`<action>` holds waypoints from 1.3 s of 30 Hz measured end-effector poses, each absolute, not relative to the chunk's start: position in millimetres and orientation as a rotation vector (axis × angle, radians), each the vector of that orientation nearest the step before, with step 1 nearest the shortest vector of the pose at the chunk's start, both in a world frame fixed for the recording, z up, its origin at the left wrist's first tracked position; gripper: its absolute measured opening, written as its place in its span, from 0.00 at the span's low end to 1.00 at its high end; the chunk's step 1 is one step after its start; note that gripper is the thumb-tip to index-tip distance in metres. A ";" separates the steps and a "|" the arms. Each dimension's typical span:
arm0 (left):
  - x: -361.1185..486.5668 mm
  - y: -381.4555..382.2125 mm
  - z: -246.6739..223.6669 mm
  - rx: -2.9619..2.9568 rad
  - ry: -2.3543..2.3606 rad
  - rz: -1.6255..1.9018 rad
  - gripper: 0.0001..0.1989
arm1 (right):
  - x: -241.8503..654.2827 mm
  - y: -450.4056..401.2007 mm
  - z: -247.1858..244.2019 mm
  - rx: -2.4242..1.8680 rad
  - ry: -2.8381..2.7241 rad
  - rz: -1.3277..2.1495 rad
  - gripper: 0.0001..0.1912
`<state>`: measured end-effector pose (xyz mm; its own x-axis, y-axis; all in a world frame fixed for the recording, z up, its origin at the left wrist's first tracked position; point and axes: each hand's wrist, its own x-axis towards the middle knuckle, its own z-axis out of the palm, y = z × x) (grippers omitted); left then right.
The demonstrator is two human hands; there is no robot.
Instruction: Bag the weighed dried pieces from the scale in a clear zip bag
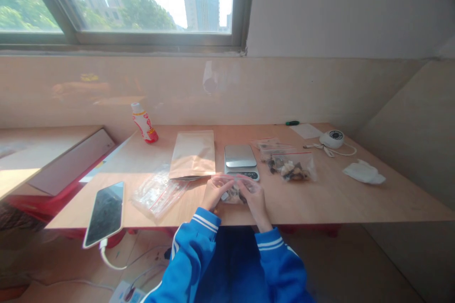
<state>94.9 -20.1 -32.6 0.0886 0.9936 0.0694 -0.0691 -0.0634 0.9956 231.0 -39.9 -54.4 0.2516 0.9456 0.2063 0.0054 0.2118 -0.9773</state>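
The left hand (217, 194) and the right hand (256, 200) are shown just behind the near edge of a pale wooden desk (330, 203), with a small clear zip bag (232, 194) held between them. The grip of each hand is closed on this bag, the fingers curved over its upper face. Dark dried pieces (232, 194) are enclosed in the bag, partly hidden by the fingers. A digital kitchen scale (240, 161) is placed just beyond the hands, its steel platform bare. To the right of the scale, a larger zip bag (289, 168) filled with mixed dried pieces is laid flat, and flattened zip bags (273, 147) are seen behind it. To the left, a kraft paper pouch (192, 155) abuts the scale, and a folded clear plastic bag (158, 194) lies nearer the near edge. A smartphone (104, 214) is set at the near left corner, its lower end projecting past the edge, with a white charging cable (110, 258) attached. The desk extends rightward to a white cloth (364, 173), near its right end. A bottle (144, 123) with a red cap is positioned at the far edge, against the wall.
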 end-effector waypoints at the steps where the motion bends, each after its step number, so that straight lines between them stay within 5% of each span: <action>1: 95.1 -20.4 -32.1 1.259 1.064 1.222 0.15 | 231.2 -39.5 -54.9 -1.147 -1.108 0.874 0.14; 39: 91.6 -21.0 -28.5 1.275 1.071 1.260 0.10 | 222.1 -38.2 -63.7 -1.195 -1.050 0.810 0.16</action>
<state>91.6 -21.0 -28.5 0.0629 0.9925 0.1049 -0.0562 -0.1014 0.9933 222.1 -38.2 -63.7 0.3308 0.9208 0.2066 0.0348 0.2068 -0.9778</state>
